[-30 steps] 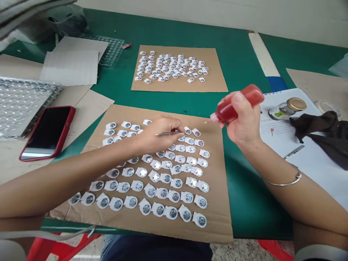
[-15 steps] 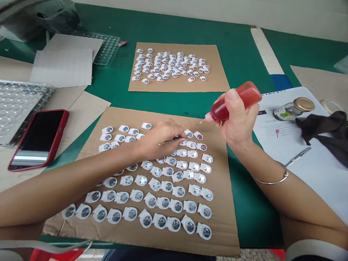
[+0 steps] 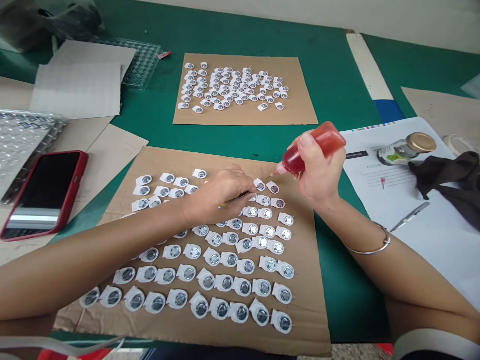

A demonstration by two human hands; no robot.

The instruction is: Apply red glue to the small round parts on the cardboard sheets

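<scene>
My right hand (image 3: 322, 175) is wrapped round a red squeeze bottle (image 3: 325, 137), tilted so its fine needle tip points down and left. The tip hovers just above the top right of the near cardboard sheet (image 3: 123, 195), close to a small white piece with a reddish round centre (image 3: 273, 187). My left hand (image 3: 227, 192) is closed on a slim metal tool (image 3: 237, 200); its working end is hidden by the fingers. That hand rests over the rows beside a white tab with a silver disc (image 3: 259, 184). Rows of similar white tabs cover the sheet, some hidden under my left forearm.
A second cardboard sheet (image 3: 243, 117) with many white pieces lies farther back. On the left are a red-cased phone (image 3: 45, 192), clear trays (image 3: 22, 145) and card sheets (image 3: 78, 92). On the right, a glass jar (image 3: 401, 150), dark cloth (image 3: 450, 180) and scalpel-like tool (image 3: 408, 217) lie on paper.
My right hand has moved left and slightly down with the red bottle, bringing its tip nearer the top right pieces. My left hand stays nearly in place; the view has shifted slightly.
</scene>
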